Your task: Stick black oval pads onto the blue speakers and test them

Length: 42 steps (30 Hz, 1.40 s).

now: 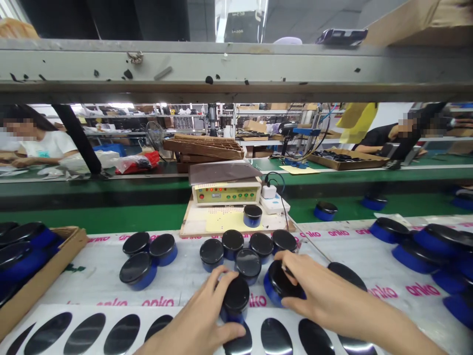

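My left hand (207, 308) has its fingers and thumb around a round blue piece with a glossy black top (236, 294), low in the middle of the view. Just right of it, my right hand (310, 286) grips another round blue piece with a black top (276, 285), partly covered by the fingers. Beyond both hands stands a cluster of several like pieces (248, 264). Below lies a white sheet (111, 309) bearing black discs (276, 337), partly hidden by my left hand and arm. A black disc (347, 275) shows behind my right forearm.
Three like pieces (138, 270) stand left. A cardboard box (40, 276) of them is far left; more pile up right (416, 254). Ahead, a control box with lit buttons (226, 194) sits on a board. A shelf beam (236, 69) crosses above. People work in the background.
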Each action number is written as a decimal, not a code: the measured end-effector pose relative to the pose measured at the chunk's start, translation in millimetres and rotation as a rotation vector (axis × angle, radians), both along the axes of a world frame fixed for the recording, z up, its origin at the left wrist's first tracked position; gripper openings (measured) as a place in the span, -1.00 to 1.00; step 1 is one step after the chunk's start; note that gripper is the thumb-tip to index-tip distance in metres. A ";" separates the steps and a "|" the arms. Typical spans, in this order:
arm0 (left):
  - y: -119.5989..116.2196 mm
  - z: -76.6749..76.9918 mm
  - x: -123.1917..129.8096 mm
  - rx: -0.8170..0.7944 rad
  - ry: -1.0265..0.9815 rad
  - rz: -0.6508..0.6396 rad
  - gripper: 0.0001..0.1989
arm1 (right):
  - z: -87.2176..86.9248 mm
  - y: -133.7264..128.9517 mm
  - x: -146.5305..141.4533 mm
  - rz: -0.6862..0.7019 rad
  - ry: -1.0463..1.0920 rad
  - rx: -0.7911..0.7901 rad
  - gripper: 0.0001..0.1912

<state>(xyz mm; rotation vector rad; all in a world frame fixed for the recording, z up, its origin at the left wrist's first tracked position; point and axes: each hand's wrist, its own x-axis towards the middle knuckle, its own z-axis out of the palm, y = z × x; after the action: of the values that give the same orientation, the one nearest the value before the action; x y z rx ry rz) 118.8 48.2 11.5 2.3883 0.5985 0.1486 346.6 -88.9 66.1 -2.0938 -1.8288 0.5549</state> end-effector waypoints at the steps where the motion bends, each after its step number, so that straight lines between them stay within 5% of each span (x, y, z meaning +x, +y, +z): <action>1: 0.1 -2.8 -0.3 -0.029 -0.015 0.019 -0.28 | -2.4 1.1 0.3 0.019 -0.011 0.000 -0.81; 7: 3.7 -7.0 -1.7 -0.009 -0.076 0.085 -0.33 | 3.6 -6.7 20.9 -0.168 -0.144 0.025 -0.76; 12: 2.4 -9.7 0.0 0.067 -0.125 0.126 -0.29 | -10.6 -15.2 22.1 -0.145 -0.345 -0.038 -0.81; 16: -2.8 1.6 4.8 0.272 -0.197 0.097 -0.42 | -19.6 -12.1 30.8 -0.162 -0.269 -0.034 -0.86; 19: -6.6 17.4 10.6 0.319 -0.276 0.028 -0.58 | -10.4 -12.3 42.9 -0.187 -0.157 -0.041 -0.80; 22: -12.9 32.6 23.4 0.229 -0.336 -0.058 -0.65 | 7.5 -17.8 42.5 -0.264 -0.150 0.090 -0.74; 25: -20.9 44.8 46.2 0.104 -0.419 -0.101 -0.51 | 21.9 -26.6 25.9 -0.235 -0.103 0.257 -0.52; 28: -24.3 56.3 71.6 0.022 -0.543 -0.189 -0.21 | 25.3 -35.0 6.3 -0.087 -0.119 0.361 -0.78; 30: -22.5 64.9 82.6 0.014 -0.608 -0.258 -0.21 | 23.1 -38.4 -1.4 -0.015 -0.164 0.419 -0.92; 36: -17.1 85.6 79.5 -0.009 -0.460 -0.291 -0.37 | 16.7 -33.9 -4.5 -0.074 -0.119 0.567 -0.82; 42: -24.3 85.5 79.2 -0.027 -0.554 -0.209 -0.38 | 20.1 -19.1 -16.5 -0.133 -0.068 0.751 -0.88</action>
<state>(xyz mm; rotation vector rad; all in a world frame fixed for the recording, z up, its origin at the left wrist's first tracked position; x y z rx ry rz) 198.0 23.9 97.0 2.2222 0.0896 0.6755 330.1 -108.0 86.2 -1.6916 -1.5676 -0.2234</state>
